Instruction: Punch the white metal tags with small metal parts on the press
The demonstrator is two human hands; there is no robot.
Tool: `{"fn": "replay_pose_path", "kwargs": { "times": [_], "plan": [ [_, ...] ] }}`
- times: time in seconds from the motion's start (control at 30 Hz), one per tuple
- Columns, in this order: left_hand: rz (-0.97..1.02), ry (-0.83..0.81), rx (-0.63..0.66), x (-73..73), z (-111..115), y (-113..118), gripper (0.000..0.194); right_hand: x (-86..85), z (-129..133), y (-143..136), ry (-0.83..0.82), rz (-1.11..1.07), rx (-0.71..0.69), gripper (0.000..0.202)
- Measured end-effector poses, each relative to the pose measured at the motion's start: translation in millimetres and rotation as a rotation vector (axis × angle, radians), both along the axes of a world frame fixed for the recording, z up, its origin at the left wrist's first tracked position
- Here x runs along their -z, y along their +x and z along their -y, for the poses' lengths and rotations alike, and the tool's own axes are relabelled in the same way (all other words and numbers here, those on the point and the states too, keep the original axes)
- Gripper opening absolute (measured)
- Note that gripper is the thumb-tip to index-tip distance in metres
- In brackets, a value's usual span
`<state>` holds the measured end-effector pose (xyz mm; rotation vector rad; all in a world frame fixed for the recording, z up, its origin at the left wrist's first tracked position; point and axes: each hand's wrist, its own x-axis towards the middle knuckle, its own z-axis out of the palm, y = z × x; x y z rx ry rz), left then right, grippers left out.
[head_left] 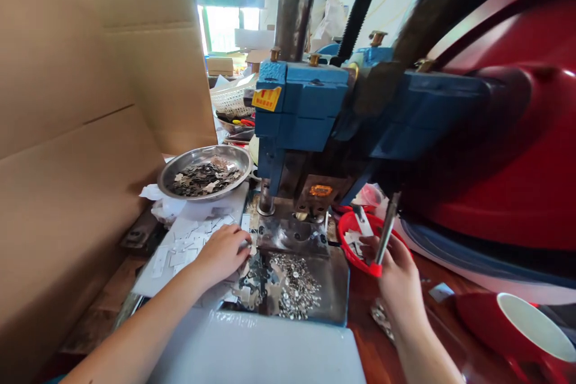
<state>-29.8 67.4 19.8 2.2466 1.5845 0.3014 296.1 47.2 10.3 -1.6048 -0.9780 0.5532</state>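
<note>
Left hand (222, 255) pinches a blank (245, 246) beside the press (306, 132); right hand (398, 279) grips a rod (386, 231) over the red tray (348, 234). Fingers this near the die risk crushing.

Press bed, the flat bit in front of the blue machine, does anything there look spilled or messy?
Yes. Small shiny metal bits lie scattered loose across the press bed rather than in the steel bowl at the left. Flat cut pieces also lie strewn by the left hand. The right hand holds a metal rod.
</note>
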Motion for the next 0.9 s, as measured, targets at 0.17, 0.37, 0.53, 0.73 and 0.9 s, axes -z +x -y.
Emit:
{"fn": "replay_pose_path", "kwargs": {
  "times": [0.17,0.37,0.53,0.73,0.9],
  "plan": [
    [-0.024,-0.038,0.06,-0.7,1.4,-18.7,0.028,12.4,23.4,-14.0,-0.141,0.317,-0.369,0.027],
    [0.004,-0.081,0.092,0.9,-2.2,-26.3,0.022,15.5,21.4,-36.0,-0.178,0.568,-0.749,0.022],
    [0.02,-0.073,0.097,1.0,-1.6,-35.0,0.019,13.7,20.4,-36.3,-0.157,0.639,-0.828,0.021],
    [0.018,-0.064,0.113,-0.3,5.0,-43.1,0.032,19.5,19.0,-39.2,-0.157,0.675,-0.78,0.023],
    [-0.012,-0.078,0.117,-1.8,-0.2,-37.2,0.023,4.9,3.6,-49.3,0.01,0.564,-0.599,0.023]
  ]
}}
